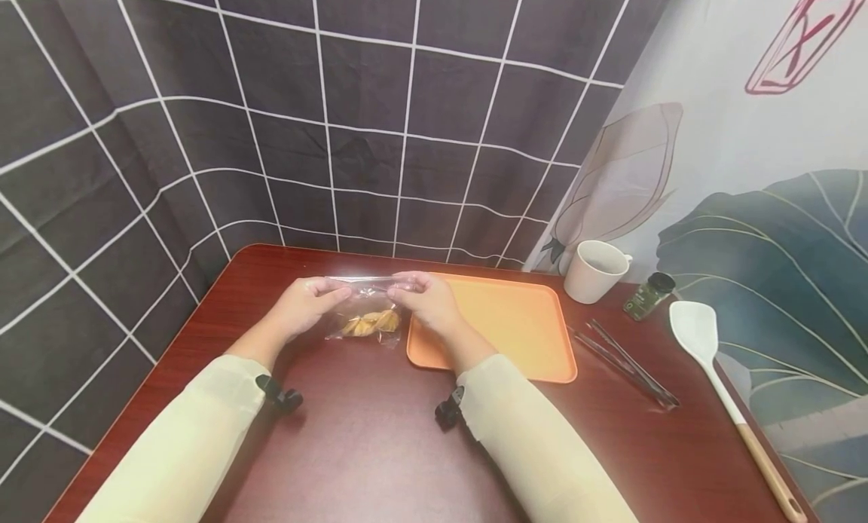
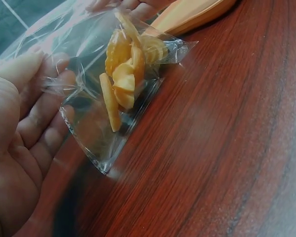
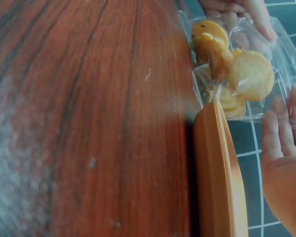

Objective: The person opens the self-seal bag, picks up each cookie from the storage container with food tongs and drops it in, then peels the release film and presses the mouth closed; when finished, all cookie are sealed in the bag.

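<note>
A clear plastic bag (image 1: pixel 366 301) hangs between my two hands, just left of the orange tray. Several golden, wavy chips or crackers (image 1: pixel 371 323) lie in its lower part; the left wrist view shows the chips (image 2: pixel 122 74) gathered above the bag's bottom seam. My left hand (image 1: pixel 308 303) pinches the bag's upper left side between thumb and fingers. On the upper right side, my right hand (image 1: pixel 429 301) grips the plastic the same way, its forearm crossing over the tray's left part. The right wrist view shows the chips (image 3: pixel 250 75) through the film.
The orange tray (image 1: pixel 505 319) lies on the red-brown wooden table (image 1: pixel 353 432). To its right are a white mug (image 1: pixel 593 274), a small green jar (image 1: pixel 647 297), metal tongs (image 1: pixel 631 365) and a white spatula (image 1: pixel 705 350) with a wooden handle. Dark checked cloth (image 1: pixel 366 161) hangs behind the table.
</note>
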A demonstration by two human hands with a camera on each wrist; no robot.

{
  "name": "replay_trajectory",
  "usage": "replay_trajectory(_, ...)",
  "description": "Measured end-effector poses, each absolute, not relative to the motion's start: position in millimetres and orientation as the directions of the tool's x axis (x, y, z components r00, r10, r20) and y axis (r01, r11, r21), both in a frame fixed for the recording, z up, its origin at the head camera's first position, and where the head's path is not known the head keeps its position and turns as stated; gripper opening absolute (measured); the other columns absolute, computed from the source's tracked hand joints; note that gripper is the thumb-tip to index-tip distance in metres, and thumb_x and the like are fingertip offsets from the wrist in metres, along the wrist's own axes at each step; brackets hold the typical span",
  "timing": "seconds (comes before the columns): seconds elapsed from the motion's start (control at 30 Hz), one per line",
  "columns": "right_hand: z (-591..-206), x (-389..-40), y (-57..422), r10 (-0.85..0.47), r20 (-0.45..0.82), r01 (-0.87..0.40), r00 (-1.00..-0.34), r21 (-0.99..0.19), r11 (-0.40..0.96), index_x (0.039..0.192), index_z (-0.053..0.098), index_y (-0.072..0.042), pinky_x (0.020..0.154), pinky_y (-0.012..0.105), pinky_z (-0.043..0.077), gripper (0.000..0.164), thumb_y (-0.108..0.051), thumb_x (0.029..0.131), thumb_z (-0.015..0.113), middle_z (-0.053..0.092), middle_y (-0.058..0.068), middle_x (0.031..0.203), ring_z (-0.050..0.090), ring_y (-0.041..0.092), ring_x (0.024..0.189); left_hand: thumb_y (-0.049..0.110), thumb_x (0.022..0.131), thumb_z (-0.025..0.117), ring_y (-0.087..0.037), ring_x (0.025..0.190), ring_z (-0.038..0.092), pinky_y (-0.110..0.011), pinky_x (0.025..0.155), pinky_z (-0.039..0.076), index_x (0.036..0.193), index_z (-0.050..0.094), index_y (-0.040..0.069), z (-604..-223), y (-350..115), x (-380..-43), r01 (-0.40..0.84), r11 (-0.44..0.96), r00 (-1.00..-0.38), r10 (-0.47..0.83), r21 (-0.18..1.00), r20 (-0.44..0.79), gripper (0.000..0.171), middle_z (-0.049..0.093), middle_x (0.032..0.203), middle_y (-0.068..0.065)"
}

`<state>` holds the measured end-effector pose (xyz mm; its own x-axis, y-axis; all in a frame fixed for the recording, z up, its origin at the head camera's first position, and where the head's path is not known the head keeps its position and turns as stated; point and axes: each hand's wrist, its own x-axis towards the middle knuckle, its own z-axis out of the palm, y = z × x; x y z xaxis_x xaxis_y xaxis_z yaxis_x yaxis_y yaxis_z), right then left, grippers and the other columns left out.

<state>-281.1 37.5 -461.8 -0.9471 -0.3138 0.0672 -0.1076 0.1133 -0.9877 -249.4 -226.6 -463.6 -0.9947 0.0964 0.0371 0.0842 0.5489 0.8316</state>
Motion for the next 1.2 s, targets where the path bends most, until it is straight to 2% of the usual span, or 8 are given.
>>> replay_trajectory(0.17,-459.5,-281.3,39.0,-0.301,0.059,-0.099,-0.952,-0.988,0.119,0.127,0.075,-0.002,0.089,0.027,0.063,0.035,-0.015,0.095,0.081,0.082,0.014,0.115,0.079,0.01,0.095,0.043,0.102,0.073,-0.022,0.116,0.075,-0.04,0.104,0.058,0.122,0.08,0.014,-466.1,-227.7,-251.3,0.105,0.525,-0.992,0.114,0.844,0.052,0.036,0.083,0.116,-0.006)
replay_trajectory(0.33,-460.7,-283.0,41.2,-0.319,0.063,-0.093,-0.946,-0.992,0.081,0.129,0.073,0.0,0.093,0.032,0.065,0.034,-0.01,0.097,0.077,0.08,0.018,0.119,0.081,0.018,0.1,0.037,0.103,0.073,-0.016,0.107,0.079,-0.024,0.092,0.061,0.126,0.078,0.007,-469.3,-231.6,-252.5,0.095,0.486,-0.992,0.118,0.869,0.043,0.038,0.083,0.115,-0.011)
replay_trajectory(0.43,-462.4,-284.1,41.6,-0.332,0.063,-0.088,-0.941,-0.994,0.062,0.131,0.072,0.002,0.094,0.033,0.065,0.033,-0.007,0.099,0.075,0.078,0.021,0.123,0.08,0.014,0.099,0.037,0.103,0.073,-0.01,0.1,0.079,-0.019,0.087,0.059,0.127,0.077,0.005,-468.9,-232.7,-252.1,0.067,0.455,-0.993,0.114,0.888,0.017,0.041,0.083,0.112,-0.011)
replay_trajectory(0.57,-464.0,-285.2,41.3,-0.334,0.056,-0.072,-0.941,-0.997,0.037,0.133,0.07,0.004,0.093,0.032,0.065,0.035,-0.004,0.099,0.074,0.076,0.024,0.128,0.078,0.008,0.096,0.039,0.101,0.074,-0.004,0.095,0.077,-0.019,0.086,0.059,0.127,0.077,0.006,-467.7,-231.5,-251.2,0.06,0.442,-0.994,0.105,0.895,0.015,0.042,0.084,0.109,-0.01)
replay_trajectory(0.73,-465.4,-285.2,42.0,-0.331,0.054,-0.065,-0.942,-0.998,0.021,0.135,0.069,0.005,0.094,0.031,0.065,0.038,-0.005,0.098,0.075,0.077,0.023,0.125,0.079,0.01,0.098,0.04,0.096,0.08,-0.009,0.091,0.074,-0.026,0.082,0.06,0.131,0.074,0.01,-463.3,-223.6,-248.4,0.06,0.431,-0.996,0.087,0.901,0.025,0.047,0.081,0.113,-0.013)
replay_trajectory(0.87,-464.2,-284.2,40.5,-0.324,0.06,-0.07,-0.944,-0.997,0.02,0.133,0.07,0.003,0.093,0.032,0.065,0.038,-0.006,0.097,0.076,0.079,0.021,0.12,0.078,0.007,0.094,0.036,0.091,0.086,-0.009,0.099,0.074,-0.028,0.081,0.063,0.137,0.069,0.012,-462.3,-211.7,-250.0,0.029,0.331,-0.997,0.079,0.943,0.003,0.055,0.077,0.127,-0.017)
replay_trajectory(0.97,-464.2,-283.7,38.7,-0.321,0.058,-0.067,-0.945,-0.998,0.017,0.132,0.071,0.002,0.091,0.03,0.065,0.037,-0.007,0.097,0.077,0.08,0.02,0.12,0.077,0.004,0.091,0.032,0.089,0.089,-0.01,0.105,0.075,-0.026,0.082,0.063,0.137,0.067,0.013,-464.2,-203.2,-252.5,0.002,0.277,-0.998,0.056,0.961,-0.014,0.056,0.076,0.131,-0.018)
replay_trajectory(1.2,-465.2,-282.7,37.0,-0.294,0.051,-0.064,-0.954,-0.997,0.034,0.13,0.073,0.0,0.087,0.028,0.065,0.035,-0.006,0.096,0.077,0.08,0.021,0.116,0.076,0.005,0.085,0.029,0.089,0.088,-0.023,0.115,0.075,-0.023,0.09,0.06,0.129,0.072,0.006,-464.8,-196.9,-252.9,0.015,0.356,-1.0,-0.003,0.934,0.017,0.049,0.078,0.127,-0.017)
